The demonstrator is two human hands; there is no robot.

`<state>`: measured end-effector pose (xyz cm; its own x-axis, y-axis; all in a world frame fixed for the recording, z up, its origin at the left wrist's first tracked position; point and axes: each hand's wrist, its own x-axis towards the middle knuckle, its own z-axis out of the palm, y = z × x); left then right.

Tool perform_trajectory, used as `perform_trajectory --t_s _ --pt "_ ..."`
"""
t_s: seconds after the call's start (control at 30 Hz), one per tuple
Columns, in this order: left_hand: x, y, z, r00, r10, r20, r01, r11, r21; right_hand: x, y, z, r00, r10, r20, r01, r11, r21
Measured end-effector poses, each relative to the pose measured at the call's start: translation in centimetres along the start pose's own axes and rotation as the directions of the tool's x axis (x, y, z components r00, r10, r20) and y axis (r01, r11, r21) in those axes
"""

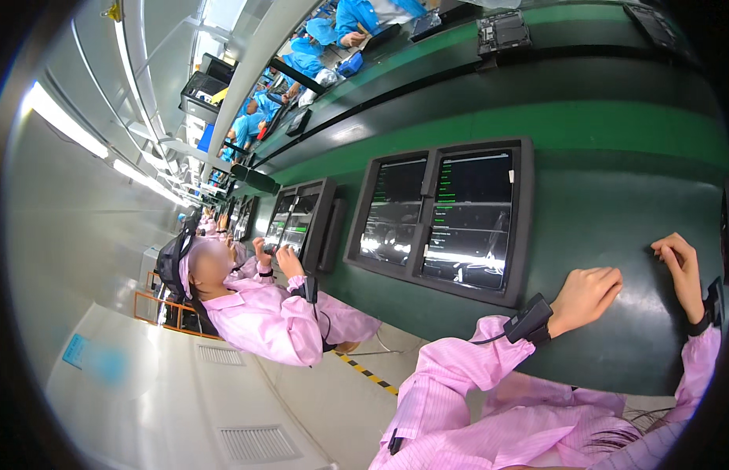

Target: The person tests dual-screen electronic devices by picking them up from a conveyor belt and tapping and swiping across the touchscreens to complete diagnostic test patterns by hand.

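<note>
Our left hand (585,300) and right hand (681,270) curl loosely, whether closed unclear; two-slot tray (524,196) presumably keeps lit display panels (470,223) apart

Passage over green bench (623,200) ahead; dark double-framed tray (523,223) blocks left.

Dark-green bench top (615,188), glossy in patches, running off to the left: on it a dark grey two-bay tray (523,211), a dark screen with green text lines in each bay, and farther left a similar, smaller-looking tray (321,219).
</note>
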<state>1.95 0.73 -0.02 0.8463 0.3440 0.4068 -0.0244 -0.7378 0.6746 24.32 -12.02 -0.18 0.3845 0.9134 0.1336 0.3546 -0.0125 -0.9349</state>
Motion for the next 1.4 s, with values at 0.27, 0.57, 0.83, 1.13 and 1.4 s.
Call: perform_trajectory --t_s 0.27,0.57,0.83,1.13,1.4 --pt "0.0 -0.2 0.4 1.000 -0.011 -0.011 0.011 1.000 0.015 -0.8 -0.8 0.8 0.995 -0.024 0.102 0.019 0.999 0.042" --pt "0.1 -0.3 1.0 1.000 -0.006 -0.028 0.007 1.000 0.023 0.0 1.6 -0.2 0.999 0.030 -0.026 -0.027 0.994 0.105" --pt "0.0 0.0 0.7 0.999 0.014 -0.040 -0.011 0.997 0.072 0.2 0.2 -0.6 0.997 -0.022 0.075 0.015 0.996 0.090" --pt "-0.1 0.3 1.3 0.997 0.037 -0.063 -0.032 0.996 0.078 0.6 3.0 -2.7 0.996 -0.019 -0.083 0.017 1.000 -0.019" --pt "-0.5 0.2 0.9 0.997 0.045 -0.058 -0.038 0.993 0.115 0.4 2.5 -2.2 0.997 -0.019 -0.072 0.018 1.000 -0.010"
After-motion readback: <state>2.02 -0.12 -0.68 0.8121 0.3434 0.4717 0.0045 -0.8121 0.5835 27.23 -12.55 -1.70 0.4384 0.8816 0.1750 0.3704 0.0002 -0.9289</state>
